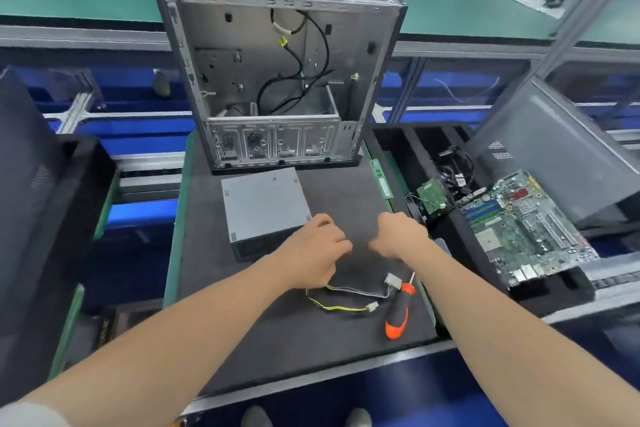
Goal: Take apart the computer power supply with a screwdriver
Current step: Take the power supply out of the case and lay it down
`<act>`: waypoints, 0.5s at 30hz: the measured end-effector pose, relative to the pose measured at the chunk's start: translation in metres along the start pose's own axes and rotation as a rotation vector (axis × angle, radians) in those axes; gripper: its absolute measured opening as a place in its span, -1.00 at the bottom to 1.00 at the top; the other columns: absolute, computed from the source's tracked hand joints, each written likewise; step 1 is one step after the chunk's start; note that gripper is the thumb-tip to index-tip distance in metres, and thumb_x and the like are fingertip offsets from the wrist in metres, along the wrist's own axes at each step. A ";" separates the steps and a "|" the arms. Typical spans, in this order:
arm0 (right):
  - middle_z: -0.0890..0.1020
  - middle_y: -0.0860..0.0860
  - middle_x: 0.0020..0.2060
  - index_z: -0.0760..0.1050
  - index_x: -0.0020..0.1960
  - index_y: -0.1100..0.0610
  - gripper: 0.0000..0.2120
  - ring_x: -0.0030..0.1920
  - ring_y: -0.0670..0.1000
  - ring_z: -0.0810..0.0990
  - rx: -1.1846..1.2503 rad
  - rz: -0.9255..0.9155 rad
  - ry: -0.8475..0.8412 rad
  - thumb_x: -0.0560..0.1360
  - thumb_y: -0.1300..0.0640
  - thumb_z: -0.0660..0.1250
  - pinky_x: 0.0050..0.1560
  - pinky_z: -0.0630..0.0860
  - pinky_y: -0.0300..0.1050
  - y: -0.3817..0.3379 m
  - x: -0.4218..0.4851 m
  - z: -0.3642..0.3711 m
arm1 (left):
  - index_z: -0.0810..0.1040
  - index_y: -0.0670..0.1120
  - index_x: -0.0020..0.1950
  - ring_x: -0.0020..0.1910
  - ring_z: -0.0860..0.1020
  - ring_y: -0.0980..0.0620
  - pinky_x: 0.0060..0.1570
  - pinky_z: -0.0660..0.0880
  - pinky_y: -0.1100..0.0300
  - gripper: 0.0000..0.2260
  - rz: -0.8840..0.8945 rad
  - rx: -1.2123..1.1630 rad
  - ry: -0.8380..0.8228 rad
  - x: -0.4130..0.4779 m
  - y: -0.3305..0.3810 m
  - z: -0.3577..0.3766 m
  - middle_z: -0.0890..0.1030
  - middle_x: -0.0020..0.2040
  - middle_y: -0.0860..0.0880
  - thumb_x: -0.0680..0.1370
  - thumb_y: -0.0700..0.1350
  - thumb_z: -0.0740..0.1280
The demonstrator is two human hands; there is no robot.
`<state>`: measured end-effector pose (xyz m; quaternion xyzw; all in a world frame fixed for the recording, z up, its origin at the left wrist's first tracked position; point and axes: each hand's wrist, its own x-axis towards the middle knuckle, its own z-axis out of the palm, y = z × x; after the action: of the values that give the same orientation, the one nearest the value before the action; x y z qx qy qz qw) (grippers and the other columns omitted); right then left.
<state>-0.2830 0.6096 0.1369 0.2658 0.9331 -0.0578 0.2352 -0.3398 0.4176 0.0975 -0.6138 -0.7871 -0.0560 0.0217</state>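
Note:
The grey power supply (265, 208) lies flat on the dark mat (277, 340), in front of the case. My left hand (318, 250) is at its near right corner with fingers curled. The supply's thin yellow, black and white cables (341, 305) come out from under this hand and end in white connectors (392, 280). My right hand (401, 236) hovers just right of the left one, fingers curled, with nothing visible in it. An orange and black screwdriver (398, 314) lies on the mat beside the connectors, untouched.
An emptied computer case (277, 80) stands open behind the supply. A black foam tray (554, 291) on the right holds a motherboard (523, 225), a small green board (431, 196) and cables. A memory stick (381, 180) lies at the mat's right edge. A grey side panel (561, 156) leans at far right.

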 end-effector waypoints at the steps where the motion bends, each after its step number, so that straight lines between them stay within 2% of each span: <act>1: 0.63 0.10 0.03 0.50 0.09 0.14 -0.78 0.02 0.17 0.66 -0.071 0.040 -0.077 0.56 0.01 0.35 -0.05 0.53 -0.06 0.007 -0.005 0.004 | 0.60 -0.03 0.08 0.02 0.53 -0.04 0.41 0.24 0.05 -0.72 0.023 0.034 -0.072 0.001 0.005 0.003 0.60 -0.08 0.03 0.41 -0.16 0.27; 4: 0.70 0.12 0.10 0.60 0.17 0.19 -0.72 0.02 0.16 0.71 -0.208 0.059 -0.309 0.61 0.01 0.33 0.03 0.62 -0.08 0.017 -0.014 0.013 | 0.56 -0.02 0.06 -0.02 0.53 -0.06 0.35 0.28 0.02 -0.69 0.035 0.052 -0.207 0.002 0.017 0.011 0.55 -0.03 -0.01 0.37 0.04 0.27; 5: 0.69 0.15 0.14 0.58 0.18 0.23 -0.69 0.03 0.18 0.72 -0.215 0.056 -0.328 0.62 0.00 0.32 0.05 0.61 -0.08 0.018 -0.016 0.013 | 0.55 -0.02 0.03 -0.05 0.51 -0.07 0.29 0.32 0.01 -0.68 0.029 0.040 -0.212 0.003 0.019 0.013 0.52 -0.03 -0.01 0.37 0.10 0.27; 8: 0.72 0.23 0.00 0.46 -0.05 0.22 -0.73 -0.13 0.23 0.73 -0.113 0.078 -0.378 0.62 0.00 0.33 0.15 0.65 0.02 0.021 -0.017 0.011 | 0.49 0.00 -0.02 -0.09 0.46 -0.04 0.14 0.35 0.01 -0.61 0.031 0.011 -0.177 0.006 0.025 0.019 0.45 -0.05 0.00 0.41 0.29 0.24; 11: 0.68 0.22 -0.07 0.46 0.02 0.22 -0.74 -0.15 0.23 0.69 -0.034 0.080 -0.500 0.61 0.02 0.40 0.21 0.64 0.15 0.026 -0.015 0.010 | 0.45 0.03 -0.02 -0.10 0.37 -0.02 0.05 0.29 0.02 -0.42 0.047 -0.035 -0.197 0.009 0.031 0.025 0.39 -0.06 0.02 0.43 0.55 0.17; 13: 0.67 0.19 -0.15 0.50 -0.04 0.24 -0.67 -0.15 0.21 0.70 0.018 0.049 -0.504 0.53 0.01 0.52 0.20 0.65 0.14 0.029 -0.014 0.011 | 0.41 0.06 -0.02 -0.11 0.29 0.01 0.04 0.26 0.04 -0.34 0.069 -0.073 -0.230 0.011 0.037 0.026 0.33 -0.07 0.05 0.36 0.64 0.14; 15: 0.73 0.15 -0.16 0.49 -0.14 0.22 -0.60 -0.15 0.13 0.72 -0.005 -0.003 -0.477 0.45 -0.04 0.61 0.20 0.65 0.00 0.030 -0.013 0.014 | 0.41 0.06 0.00 -0.09 0.27 0.02 0.04 0.24 0.05 -0.34 0.099 -0.062 -0.272 0.012 0.042 0.027 0.33 -0.04 0.05 0.34 0.63 0.18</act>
<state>-0.2519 0.6258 0.1312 0.2426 0.8517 -0.1169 0.4496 -0.3016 0.4421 0.0747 -0.6541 -0.7496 0.0048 -0.1015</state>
